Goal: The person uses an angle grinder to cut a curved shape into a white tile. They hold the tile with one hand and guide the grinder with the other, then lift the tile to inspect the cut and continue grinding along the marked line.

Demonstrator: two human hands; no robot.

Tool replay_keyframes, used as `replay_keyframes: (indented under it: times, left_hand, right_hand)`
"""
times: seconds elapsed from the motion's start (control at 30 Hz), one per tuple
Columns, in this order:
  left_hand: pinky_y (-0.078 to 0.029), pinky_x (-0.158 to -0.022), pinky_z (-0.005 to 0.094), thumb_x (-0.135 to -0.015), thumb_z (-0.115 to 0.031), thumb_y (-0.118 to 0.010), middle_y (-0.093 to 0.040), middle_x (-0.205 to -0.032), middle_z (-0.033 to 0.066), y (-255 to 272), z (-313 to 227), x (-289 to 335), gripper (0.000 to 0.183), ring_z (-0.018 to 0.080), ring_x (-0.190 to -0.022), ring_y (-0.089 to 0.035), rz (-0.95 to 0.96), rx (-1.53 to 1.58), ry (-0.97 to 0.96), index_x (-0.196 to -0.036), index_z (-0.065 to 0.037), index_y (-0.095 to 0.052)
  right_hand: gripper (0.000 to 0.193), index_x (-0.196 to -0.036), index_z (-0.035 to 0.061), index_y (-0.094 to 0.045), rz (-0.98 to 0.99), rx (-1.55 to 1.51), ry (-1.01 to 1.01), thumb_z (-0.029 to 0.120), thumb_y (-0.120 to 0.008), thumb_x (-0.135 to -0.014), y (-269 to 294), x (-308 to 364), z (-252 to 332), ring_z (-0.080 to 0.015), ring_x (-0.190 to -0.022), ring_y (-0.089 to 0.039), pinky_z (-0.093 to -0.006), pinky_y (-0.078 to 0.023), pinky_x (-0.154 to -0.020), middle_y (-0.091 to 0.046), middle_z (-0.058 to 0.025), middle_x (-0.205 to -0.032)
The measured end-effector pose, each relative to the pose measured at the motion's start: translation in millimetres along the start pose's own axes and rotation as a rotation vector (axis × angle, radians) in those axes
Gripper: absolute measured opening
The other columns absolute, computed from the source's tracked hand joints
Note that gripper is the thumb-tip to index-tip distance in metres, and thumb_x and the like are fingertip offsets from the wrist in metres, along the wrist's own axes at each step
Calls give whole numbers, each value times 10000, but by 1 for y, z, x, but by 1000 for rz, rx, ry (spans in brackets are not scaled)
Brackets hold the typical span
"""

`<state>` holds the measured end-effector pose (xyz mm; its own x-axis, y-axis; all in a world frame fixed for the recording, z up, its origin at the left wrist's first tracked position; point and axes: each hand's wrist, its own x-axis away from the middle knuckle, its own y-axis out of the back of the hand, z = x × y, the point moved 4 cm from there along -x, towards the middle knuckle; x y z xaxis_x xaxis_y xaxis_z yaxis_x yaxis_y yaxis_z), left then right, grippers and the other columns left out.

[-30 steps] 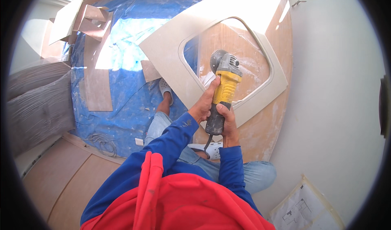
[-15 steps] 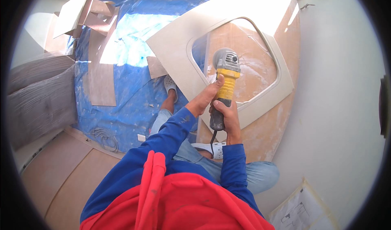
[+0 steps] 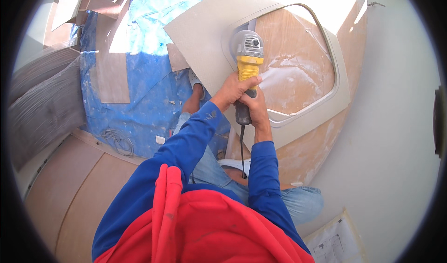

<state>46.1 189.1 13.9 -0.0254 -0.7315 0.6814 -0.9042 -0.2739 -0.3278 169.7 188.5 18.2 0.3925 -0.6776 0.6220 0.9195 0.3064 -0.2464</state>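
Observation:
Both my hands grip a yellow and black angle grinder (image 3: 250, 62) with a grey metal head. My left hand (image 3: 231, 89) wraps the yellow body, its thumb lying across the top. Lower down, my right hand (image 3: 255, 105) is closed round the black rear handle. The grinder's head is over the left inner edge of a large cream panel (image 3: 205, 39) that has a rounded cut-out. Whether its disc touches that edge cannot be seen. From the handle's end a black cord (image 3: 241, 146) hangs toward my legs.
Beneath the panel lies a wooden board (image 3: 298, 72) streaked with white dust. Blue sheeting (image 3: 144, 81) covers the floor at left, with wood strips (image 3: 111, 72) and a coiled cable (image 3: 118, 142) on it. A plastic-wrapped item (image 3: 46, 109) stands far left; a pale wall (image 3: 396, 123) rises at right.
The grinder has moved left and away from me, from over the cut-out to the panel's left inner edge. My left thumb now lies across the body. The whole view has shifted slightly.

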Motion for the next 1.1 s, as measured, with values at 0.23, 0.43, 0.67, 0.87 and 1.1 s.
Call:
replay_keyframes:
  times: [0.23, 0.43, 0.67, 0.87, 1.1]
  left_hand:
    - [-574, -848, 337, -957, -501, -832, -733, -1128, 73, 13, 3, -13, 614, 163, -988, -701, 19, -31, 7, -1341, -45, -686]
    - [-569, -794, 318, -956, -533, -836, -731, -1084, 57, 13, 2, -14, 596, 141, -944, -695, 32, -22, 12, -1292, -59, -701]
    - [-556, -726, 299, -960, -541, -830, -725, -1031, 45, 14, -2, -15, 571, 130, -883, -690, 26, -26, 11, -1253, -67, -708]
    - [-559, -733, 307, -960, -559, -819, -724, -1040, 49, 14, -4, -15, 587, 134, -895, -691, 31, -45, 34, -1258, -66, -707]
    - [-566, -760, 315, -966, -563, -817, -724, -1054, 50, 13, -6, -14, 594, 138, -919, -696, 18, -35, 45, -1266, -63, -704]
  right_hand:
    - [436, -1260, -21, -643, 2, 84, -37, 206, -761, -907, -4, -14, 3, -189, -793, -720, -338, -563, -708, -729, -100, -940]
    - [427, -1249, -19, -645, -36, 109, -64, 189, -761, -895, -5, -14, 7, -191, -794, -728, -332, -569, -718, -735, -98, -946]
    - [435, -1234, -27, -648, -42, 133, -57, 195, -775, -883, -4, -18, 9, -193, -796, -732, -328, -567, -723, -739, -104, -933]
    - [427, -1243, -32, -643, -43, 154, -77, 153, -745, -872, -2, -19, 10, -204, -798, -739, -341, -574, -724, -747, -117, -933]
    - [443, -1204, -26, -662, -49, 178, -78, 236, -812, -881, -1, -19, 9, -181, -796, -726, -316, -561, -727, -738, -89, -921]
